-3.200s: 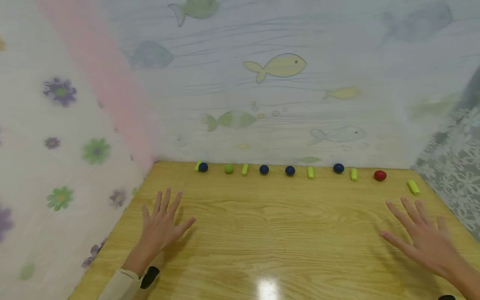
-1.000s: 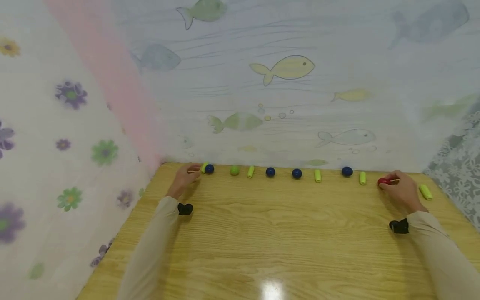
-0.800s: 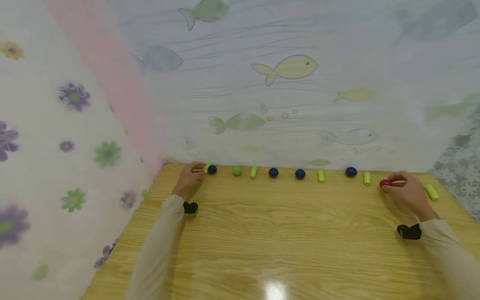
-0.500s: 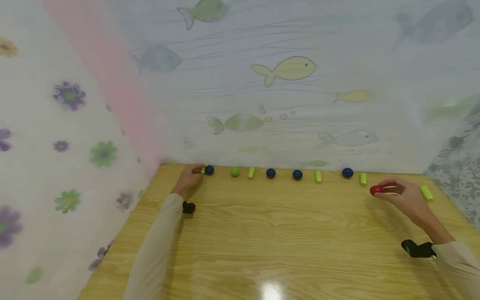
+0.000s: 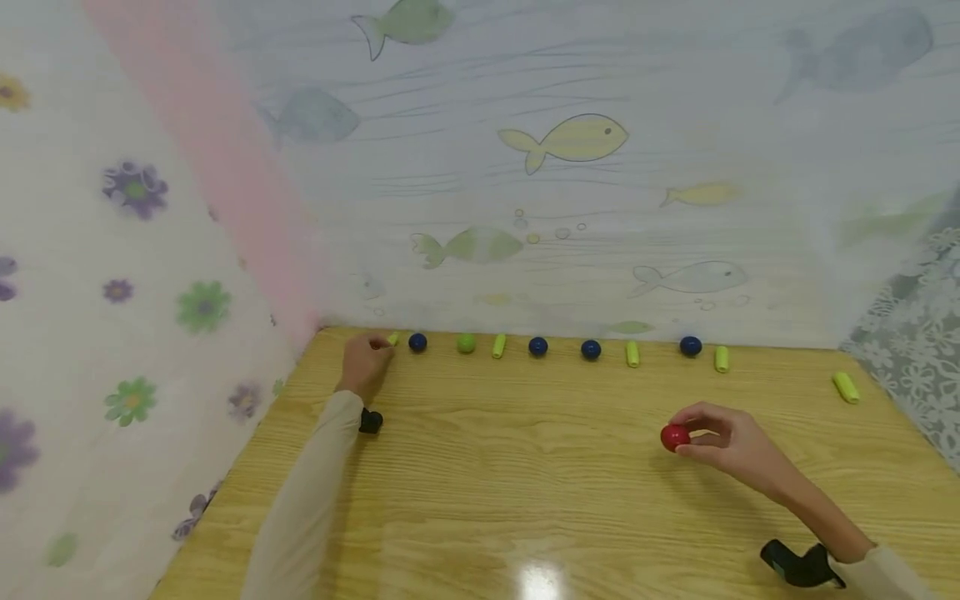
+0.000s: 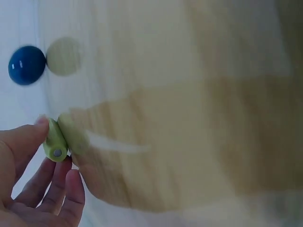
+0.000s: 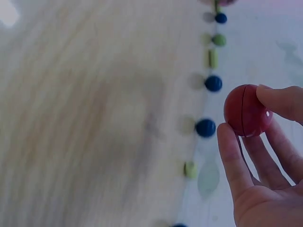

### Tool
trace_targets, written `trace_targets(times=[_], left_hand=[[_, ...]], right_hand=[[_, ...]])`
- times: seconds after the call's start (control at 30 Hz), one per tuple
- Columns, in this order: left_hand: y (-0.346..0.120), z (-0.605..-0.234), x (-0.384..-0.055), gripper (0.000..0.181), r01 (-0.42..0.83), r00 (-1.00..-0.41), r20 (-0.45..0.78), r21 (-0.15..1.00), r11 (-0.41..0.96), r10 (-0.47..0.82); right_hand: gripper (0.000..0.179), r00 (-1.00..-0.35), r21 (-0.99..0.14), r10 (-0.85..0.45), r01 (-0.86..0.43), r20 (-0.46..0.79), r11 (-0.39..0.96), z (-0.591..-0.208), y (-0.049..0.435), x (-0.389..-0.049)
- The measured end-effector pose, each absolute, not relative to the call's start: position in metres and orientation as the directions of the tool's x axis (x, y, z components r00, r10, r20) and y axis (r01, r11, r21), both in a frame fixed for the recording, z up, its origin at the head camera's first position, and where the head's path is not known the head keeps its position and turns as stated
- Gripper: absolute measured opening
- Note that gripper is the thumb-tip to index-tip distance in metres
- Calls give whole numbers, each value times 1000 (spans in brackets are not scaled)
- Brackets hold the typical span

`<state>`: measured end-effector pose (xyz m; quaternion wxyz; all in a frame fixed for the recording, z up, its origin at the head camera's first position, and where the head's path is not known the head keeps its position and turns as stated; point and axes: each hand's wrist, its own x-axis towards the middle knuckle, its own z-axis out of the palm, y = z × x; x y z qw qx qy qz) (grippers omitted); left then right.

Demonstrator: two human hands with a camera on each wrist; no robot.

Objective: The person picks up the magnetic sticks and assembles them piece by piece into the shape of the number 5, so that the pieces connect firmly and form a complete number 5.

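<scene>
My right hand [image 5: 738, 450] holds a red ball [image 5: 674, 437] between thumb and fingertips, over the right half of the table. A thin dark seam runs round that ball in the right wrist view. At the table's far left corner my left hand [image 5: 364, 365] pinches a small yellow-green cylinder [image 6: 56, 141]; a grey dot shows on its end in the left wrist view. In the head view the fingers hide part of the cylinder. Just right of it, apart from the hand, lies a dark blue ball [image 5: 417, 342].
Along the table's back edge stand a green ball [image 5: 466, 343], more blue balls [image 5: 537, 347] and several yellow-green cylinders [image 5: 633, 354]. One cylinder [image 5: 846, 387] lies apart at the far right. A fish-patterned cloth [image 5: 570, 250] rises behind the table [image 5: 510, 467], a flowered one at the left.
My right hand has taken hold of the red ball and brought it left and nearer to me. My left hand has gripped the end cylinder and drawn it left, away from the blue ball.
</scene>
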<state>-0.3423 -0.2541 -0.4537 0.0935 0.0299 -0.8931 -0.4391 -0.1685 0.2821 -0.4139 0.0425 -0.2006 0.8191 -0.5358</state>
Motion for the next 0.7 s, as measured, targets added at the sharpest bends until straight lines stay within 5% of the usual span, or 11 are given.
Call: trace_targets(times=[0.23, 0.47, 0.7], left_hand=[[-270, -450, -330, 12, 95, -961, 242, 743, 662, -134], [-277, -441, -306, 24, 36, -983, 140, 777, 629, -117], [-261, -438, -276, 14, 24, -992, 96, 796, 605, -86]], right_hand=[[30, -886, -911, -444, -284, 130, 300, -430, 254, -166], [29, -869, -928, -480, -269, 119, 258, -449, 234, -169], [31, -879, -942, -476, -194, 42, 273, -453, 224, -166]])
